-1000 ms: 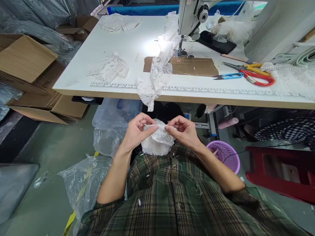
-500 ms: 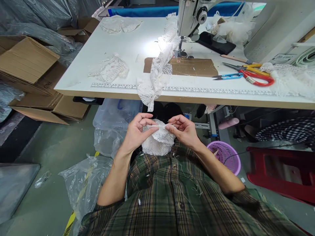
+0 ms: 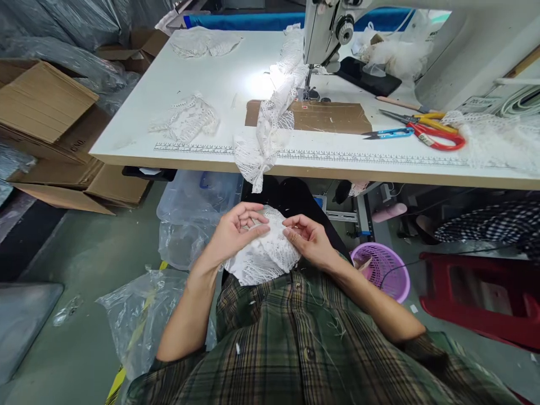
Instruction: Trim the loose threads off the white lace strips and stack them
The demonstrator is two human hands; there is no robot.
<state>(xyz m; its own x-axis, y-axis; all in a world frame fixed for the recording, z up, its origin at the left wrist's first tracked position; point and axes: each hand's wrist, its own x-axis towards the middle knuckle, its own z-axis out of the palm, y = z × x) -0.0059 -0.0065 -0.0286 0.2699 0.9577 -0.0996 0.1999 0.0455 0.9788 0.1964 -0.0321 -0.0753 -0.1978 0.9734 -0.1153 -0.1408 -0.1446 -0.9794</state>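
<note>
A white lace piece (image 3: 265, 253) lies over my lap, spread wide below the table's front edge. My left hand (image 3: 242, 229) is at its upper left, thumb and fingertips pressed towards each other at the lace. On the right side, my right hand (image 3: 307, 236) pinches the lace's edge between thumb and forefinger. Above my hands, a long white lace strip (image 3: 270, 124) runs from beside the sewing machine's needle (image 3: 308, 81) and hangs over the table edge.
On the white table (image 3: 139, 121) are lace pieces (image 3: 192, 118), brown cardboard (image 3: 329, 116), blue snips (image 3: 390, 133), red-handled scissors (image 3: 439, 138) and a black phone-like object (image 3: 371, 77). A purple basket (image 3: 396, 275) and red stool (image 3: 434, 304) stand right; cardboard boxes (image 3: 46, 101) are left.
The lace has spread out and shifted lower and left on my lap. My hands have moved slightly apart, and the right has lowered. The thin edge stretched between them no longer shows.
</note>
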